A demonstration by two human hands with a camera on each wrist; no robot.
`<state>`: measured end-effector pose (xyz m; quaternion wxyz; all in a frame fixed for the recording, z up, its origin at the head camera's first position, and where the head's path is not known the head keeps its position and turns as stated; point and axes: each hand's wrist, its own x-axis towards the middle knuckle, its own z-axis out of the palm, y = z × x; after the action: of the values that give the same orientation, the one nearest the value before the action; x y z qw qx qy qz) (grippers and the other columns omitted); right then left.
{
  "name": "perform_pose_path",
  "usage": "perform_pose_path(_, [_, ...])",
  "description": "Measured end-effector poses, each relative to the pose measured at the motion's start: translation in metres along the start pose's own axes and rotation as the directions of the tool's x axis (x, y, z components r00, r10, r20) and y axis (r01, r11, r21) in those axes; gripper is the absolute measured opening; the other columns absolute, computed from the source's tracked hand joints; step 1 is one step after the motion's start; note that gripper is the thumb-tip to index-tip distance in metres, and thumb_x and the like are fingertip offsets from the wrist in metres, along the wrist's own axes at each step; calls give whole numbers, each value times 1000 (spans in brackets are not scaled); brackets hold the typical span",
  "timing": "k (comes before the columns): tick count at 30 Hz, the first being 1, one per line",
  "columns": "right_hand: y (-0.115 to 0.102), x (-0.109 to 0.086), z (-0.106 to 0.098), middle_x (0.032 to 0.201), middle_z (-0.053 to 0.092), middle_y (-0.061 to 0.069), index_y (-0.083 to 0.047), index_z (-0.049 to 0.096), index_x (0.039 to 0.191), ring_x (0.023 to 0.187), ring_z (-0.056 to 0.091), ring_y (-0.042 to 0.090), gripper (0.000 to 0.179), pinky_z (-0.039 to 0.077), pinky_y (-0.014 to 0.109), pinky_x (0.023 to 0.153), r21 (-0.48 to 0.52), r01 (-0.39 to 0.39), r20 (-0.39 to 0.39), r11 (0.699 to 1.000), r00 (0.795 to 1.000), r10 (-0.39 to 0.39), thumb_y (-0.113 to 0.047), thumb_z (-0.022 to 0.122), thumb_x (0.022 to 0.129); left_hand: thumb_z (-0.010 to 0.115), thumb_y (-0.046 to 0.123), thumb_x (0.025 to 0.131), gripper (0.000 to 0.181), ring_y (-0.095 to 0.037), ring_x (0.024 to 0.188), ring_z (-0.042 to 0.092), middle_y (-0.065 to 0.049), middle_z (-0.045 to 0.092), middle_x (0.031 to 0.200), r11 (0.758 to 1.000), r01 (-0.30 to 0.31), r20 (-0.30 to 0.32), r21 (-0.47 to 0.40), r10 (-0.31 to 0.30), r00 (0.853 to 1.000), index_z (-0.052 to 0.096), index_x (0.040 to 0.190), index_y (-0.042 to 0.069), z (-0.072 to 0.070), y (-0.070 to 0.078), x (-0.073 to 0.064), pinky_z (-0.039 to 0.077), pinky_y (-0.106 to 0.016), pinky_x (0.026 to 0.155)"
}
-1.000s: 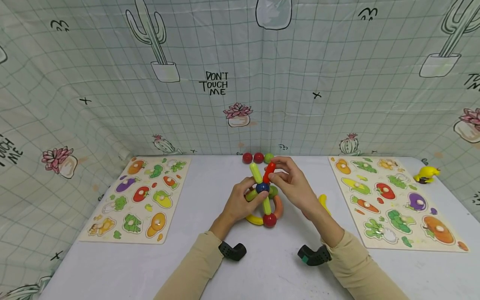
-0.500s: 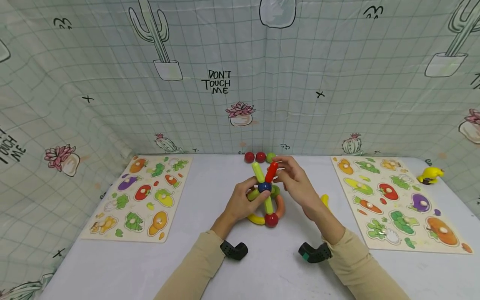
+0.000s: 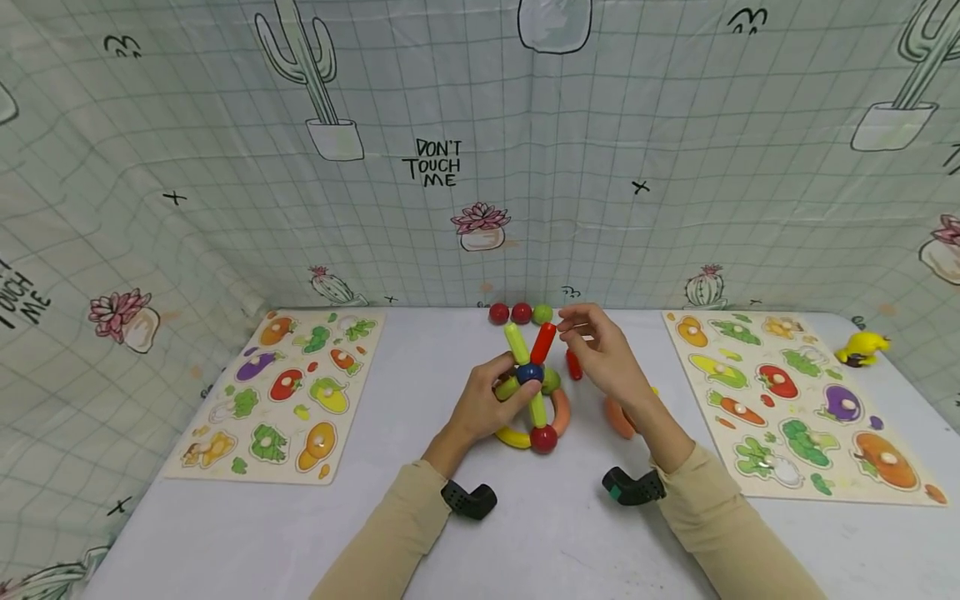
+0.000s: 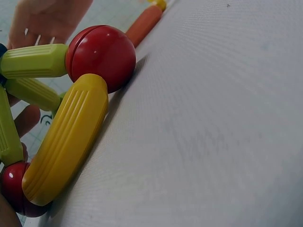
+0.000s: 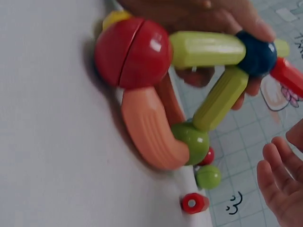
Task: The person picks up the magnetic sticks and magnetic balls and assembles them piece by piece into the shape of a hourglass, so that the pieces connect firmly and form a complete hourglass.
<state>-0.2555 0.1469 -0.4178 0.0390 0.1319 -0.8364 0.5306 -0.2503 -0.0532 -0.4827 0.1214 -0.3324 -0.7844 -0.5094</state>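
My left hand [image 3: 483,398] grips a ball-and-stick toy model at its blue ball [image 3: 530,373], with the thumb across the ball's near side. A light green stick [image 3: 515,343] and a red stick [image 3: 543,343] rise from that ball in a V. Light green sticks slope down to red balls [image 4: 104,57] and a green ball [image 5: 193,144]. Curved pieces join the lower balls: a yellow one [image 4: 68,142] and an orange one [image 5: 151,127]. Just right of the upright red stick, my right hand [image 3: 606,354] holds nothing, its fingers loosely bent.
A loose red stick [image 3: 573,364] and an orange curved piece [image 3: 618,418] lie by the right hand. Two red balls [image 3: 510,314] and a green ball [image 3: 542,313] line the back. Vegetable puzzle boards [image 3: 273,400] [image 3: 795,408] flank the model; a yellow toy [image 3: 862,348] stands far right.
My right hand has let go of the upright red stick and drawn off to the right. The loose red stick and orange piece have come into sight. The left hand keeps its grip.
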Motion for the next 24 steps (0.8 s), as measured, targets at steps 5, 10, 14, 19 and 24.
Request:
perform_pose_path(5, [9,6,2,118,57,13,-10,49,125,113,54,27,29,45,45,96,-135,-4,-7,991,1000,3,-13,47,97,51,54,91,48,-9,69,50,-4,61,81,1000,-12,-3,-12,12,1000,60,98,7,-1,0,0,44,-20,61])
perform_pose_path(10, [14,11,3,116,58,14,-5,50,124,109,54,29,29,48,45,90,-217,58,5,974,998,-58,-9,49,95,54,46,93,40,-8,66,49,-4,60,80,999,-27,0,-20,27,1000,60,97,7,-1,-1,0,44,-21,58])
perform_pose_path(14, [17,16,4,115,58,16,-2,51,123,105,56,29,31,49,45,87,-302,95,33,949,995,-90,-7,50,93,52,50,92,44,-8,66,49,-3,60,81,1000,-21,6,-16,21,1000,60,99,7,-1,0,0,43,-21,57])
perform_pose_path(19, [21,25,5,119,55,15,-4,50,124,107,54,30,33,48,45,89,-432,91,94,897,994,-55,-9,53,92,53,48,93,41,-9,64,47,-3,58,79,1000,-19,8,-17,19,1000,60,99,8,-1,1,0,40,-21,55])
perform_pose_path(24, [22,35,5,122,52,16,-5,52,122,108,53,31,33,49,47,89,-541,123,137,832,989,-57,-8,55,89,62,24,91,18,-10,64,47,-3,58,79,1000,-7,14,-26,7,1000,60,99,8,-2,1,0,40,-20,55])
